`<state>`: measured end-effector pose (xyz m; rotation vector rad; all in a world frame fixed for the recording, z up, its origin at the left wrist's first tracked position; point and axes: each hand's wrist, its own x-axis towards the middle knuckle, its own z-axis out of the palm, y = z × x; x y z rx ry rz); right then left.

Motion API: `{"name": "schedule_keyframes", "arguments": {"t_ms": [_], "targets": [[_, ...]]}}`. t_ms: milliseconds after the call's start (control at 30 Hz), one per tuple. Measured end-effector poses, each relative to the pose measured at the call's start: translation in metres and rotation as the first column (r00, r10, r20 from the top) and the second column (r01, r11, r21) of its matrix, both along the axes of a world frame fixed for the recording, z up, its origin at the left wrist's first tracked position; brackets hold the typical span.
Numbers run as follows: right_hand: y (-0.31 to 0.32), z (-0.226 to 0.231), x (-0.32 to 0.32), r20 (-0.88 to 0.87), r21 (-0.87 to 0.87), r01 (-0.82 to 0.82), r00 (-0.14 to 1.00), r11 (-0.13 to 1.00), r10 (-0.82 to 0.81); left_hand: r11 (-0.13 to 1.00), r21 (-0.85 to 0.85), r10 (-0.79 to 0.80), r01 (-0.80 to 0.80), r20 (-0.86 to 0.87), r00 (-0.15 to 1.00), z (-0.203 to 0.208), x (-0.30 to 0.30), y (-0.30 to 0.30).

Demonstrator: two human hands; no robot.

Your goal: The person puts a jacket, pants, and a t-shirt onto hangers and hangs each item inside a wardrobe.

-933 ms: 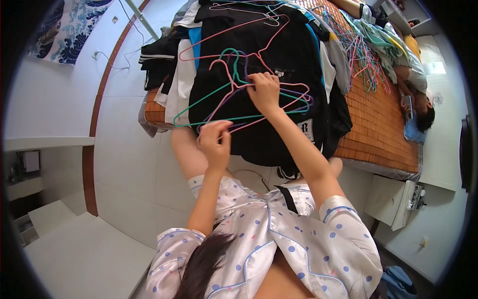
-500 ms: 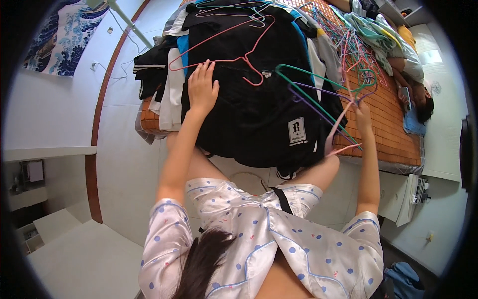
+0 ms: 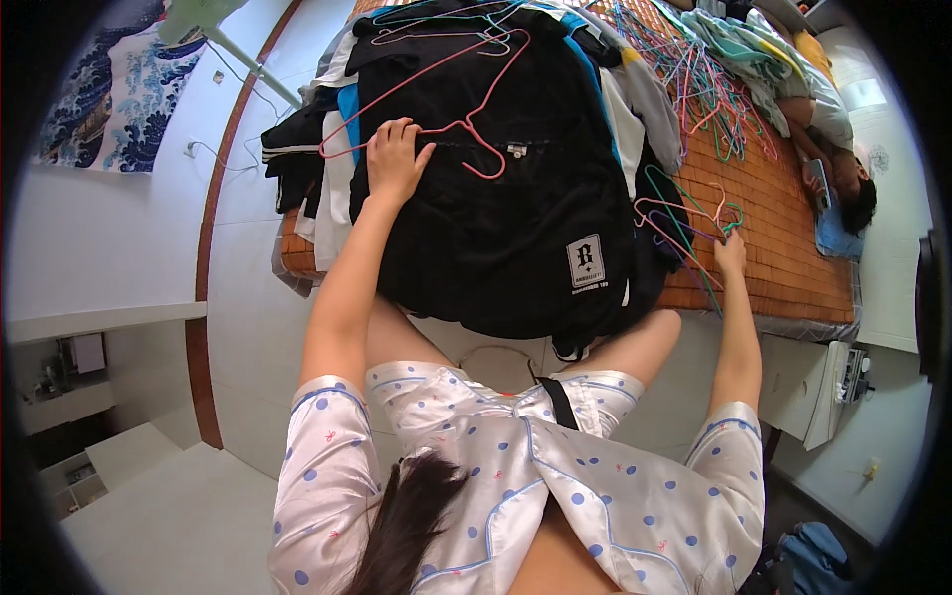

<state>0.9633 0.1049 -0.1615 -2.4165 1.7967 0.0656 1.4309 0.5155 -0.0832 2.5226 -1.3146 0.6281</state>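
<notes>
A black garment (image 3: 476, 238) with a white patch lies spread on top of a heap of clothes in front of me. On it rests a red wire hanger (image 3: 474, 99), its hook toward me. My left hand (image 3: 399, 164) has its fingers bent over the hanger's long bar, thumb apart. Off to the right, my right hand (image 3: 730, 254) grips several hangers near their hooks, over the bed's edge. Among these are a green hanger (image 3: 666, 181), a pink hanger (image 3: 666, 206) and a purple one; they overlap, and their frames point left toward the garment.
A big tangle of coloured hangers (image 3: 694, 99) lies on the brown woven bed mat (image 3: 778, 228). More hangers (image 3: 451, 22) top the far end of the heap. Another person (image 3: 828, 129) lies at the far right holding a phone. A green fan (image 3: 238, 50) stands far left.
My right hand has moved right and slightly down with its hangers, away from the garment. My left hand stays at the red hanger, its fingers now more bent. The whole view has shifted a little.
</notes>
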Motion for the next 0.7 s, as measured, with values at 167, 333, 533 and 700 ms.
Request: {"name": "schedule_keyframes", "arguments": {"t_ms": [167,333,533,700], "targets": [[0.094,0.068,0.057,0.376,-0.488,-0.275,0.790,0.828,0.484,0.994,-0.062,-0.099,0.093,-0.096,0.990,0.025,0.008,-0.005],[0.216,0.105,0.109,0.865,0.272,-0.596,0.495,0.755,0.079,0.863,-0.503,-0.110,-0.049,-0.281,0.953,0.083,-0.049,0.004],[0.323,0.124,0.209,0.939,0.212,-0.785,-0.002,0.582,-0.345,0.901,-0.428,-0.209,0.077,-0.270,0.940,0.075,-0.181,0.013],[0.303,0.129,0.218,0.873,0.363,-0.593,-0.054,0.719,-0.485,0.905,-0.398,-0.401,0.150,-0.679,0.615,0.058,-0.271,0.039]]}}
